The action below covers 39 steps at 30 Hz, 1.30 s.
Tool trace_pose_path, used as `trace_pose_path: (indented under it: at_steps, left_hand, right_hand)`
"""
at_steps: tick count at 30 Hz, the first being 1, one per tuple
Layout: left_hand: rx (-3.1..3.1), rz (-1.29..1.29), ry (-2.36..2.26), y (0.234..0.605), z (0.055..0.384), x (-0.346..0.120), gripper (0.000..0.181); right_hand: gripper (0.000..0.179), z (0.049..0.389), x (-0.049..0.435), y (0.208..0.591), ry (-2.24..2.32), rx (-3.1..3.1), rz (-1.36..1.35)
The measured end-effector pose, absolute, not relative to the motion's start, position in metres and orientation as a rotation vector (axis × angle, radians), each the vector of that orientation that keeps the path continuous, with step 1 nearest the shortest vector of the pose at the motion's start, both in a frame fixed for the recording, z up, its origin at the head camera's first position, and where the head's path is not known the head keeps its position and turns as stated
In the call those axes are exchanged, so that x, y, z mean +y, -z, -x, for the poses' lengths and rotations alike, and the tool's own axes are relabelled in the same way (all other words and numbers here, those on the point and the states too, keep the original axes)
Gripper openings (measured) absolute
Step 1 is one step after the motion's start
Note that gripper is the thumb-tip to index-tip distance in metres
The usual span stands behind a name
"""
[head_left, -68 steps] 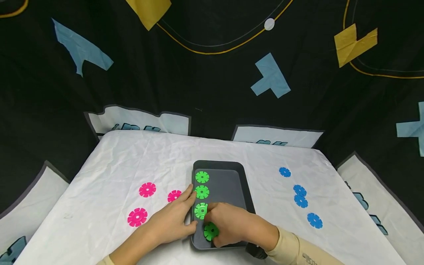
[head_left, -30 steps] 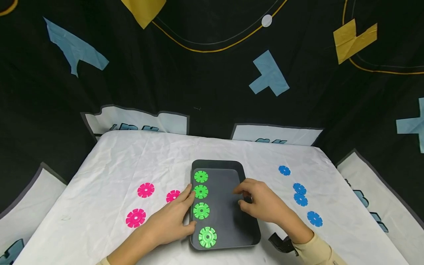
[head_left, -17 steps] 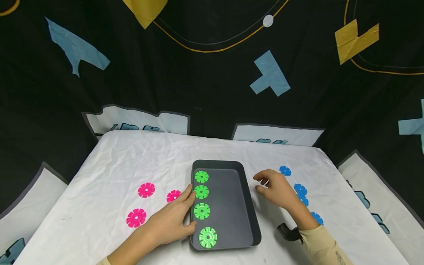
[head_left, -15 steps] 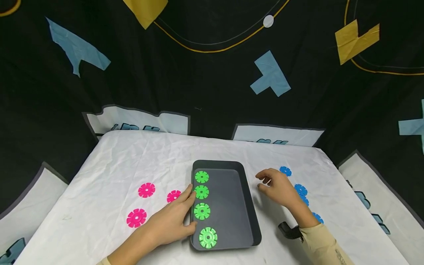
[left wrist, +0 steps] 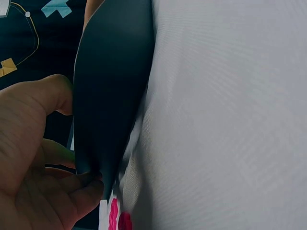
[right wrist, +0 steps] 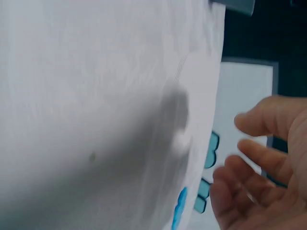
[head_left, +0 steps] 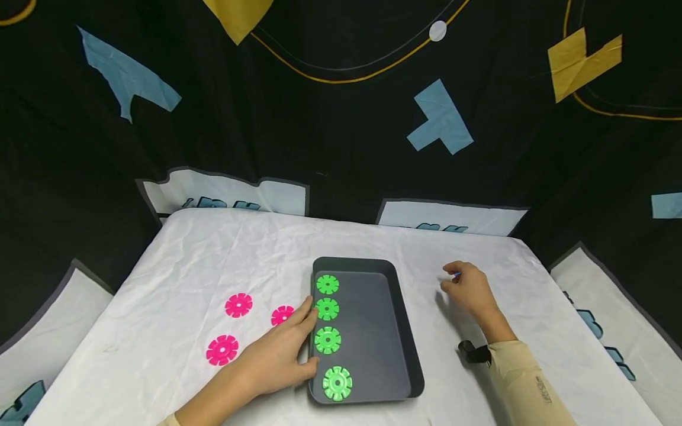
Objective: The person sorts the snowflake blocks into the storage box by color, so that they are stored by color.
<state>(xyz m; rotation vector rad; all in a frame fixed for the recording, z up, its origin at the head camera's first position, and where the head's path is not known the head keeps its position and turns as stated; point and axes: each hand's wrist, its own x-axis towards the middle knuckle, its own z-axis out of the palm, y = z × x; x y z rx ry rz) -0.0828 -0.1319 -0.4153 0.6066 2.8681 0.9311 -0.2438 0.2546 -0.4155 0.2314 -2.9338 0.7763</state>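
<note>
My left hand [head_left: 277, 355] lies along the left side of a dark grey baking tray [head_left: 405, 331], its fingers touching the rim. In the left wrist view, its fingertips meet the tray's outer wall [left wrist: 112, 81]. Several green notched plastic discs [head_left: 327, 340] form a column inside the tray on the left. My right hand [head_left: 471, 290] hovers above the cloth right of the tray, finger and thumb apart. A sliver of a blue notched disc [head_left: 456, 274] shows between them. One blue disc [right wrist: 179, 209] lies on the cloth in the right wrist view. Hand and forearm hide other blue discs.
Pink notched discs [head_left: 238, 305] lie on the white cloth [head_left: 160, 331] left of the tray; one [head_left: 282, 315] is partly behind the left hand. A black curtain [head_left: 341, 136] with tape pieces hangs beyond the table. A black wrist device [head_left: 473, 352] juts from the right wrist.
My right hand has let go of the last green disc at the tray's near end, left the tray and moved right, over the blue discs. My left hand has stayed at the tray's rim.
</note>
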Motion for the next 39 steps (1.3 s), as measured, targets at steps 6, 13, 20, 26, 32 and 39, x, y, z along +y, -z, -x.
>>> trace_pose_path:
  at_steps: [6,13,20,26,32,39]
  left_hand:
    - [2.867,-0.605,-0.942,0.414,0.083,-0.133,0.083]
    - [2.848,-0.602,-0.937,0.412,0.082,-0.132,0.082]
    - [2.843,-0.606,-0.924,0.41,0.081,-0.131,0.081]
    - [2.839,-0.594,-0.933,0.413,0.081,-0.132,0.081]
    - [2.839,-0.605,-0.937,0.413,0.082,-0.13,0.081]
    - [2.851,-0.597,-0.937,0.414,0.082,-0.131,0.082]
  right_hand:
    - [0.056,0.261,0.267,0.419,-0.659,-3.002,0.006]
    - [0.075,0.271,0.279,0.421,-0.479,-3.202,0.229]
    - [0.074,0.272,0.285,0.423,-0.375,-3.311,0.257]
    - [0.065,0.275,0.286,0.425,-0.438,-3.307,0.258]
    - [0.063,0.272,0.286,0.427,-0.482,-3.291,0.271]
    - [0.057,0.269,0.281,0.427,-0.524,-3.233,0.213]
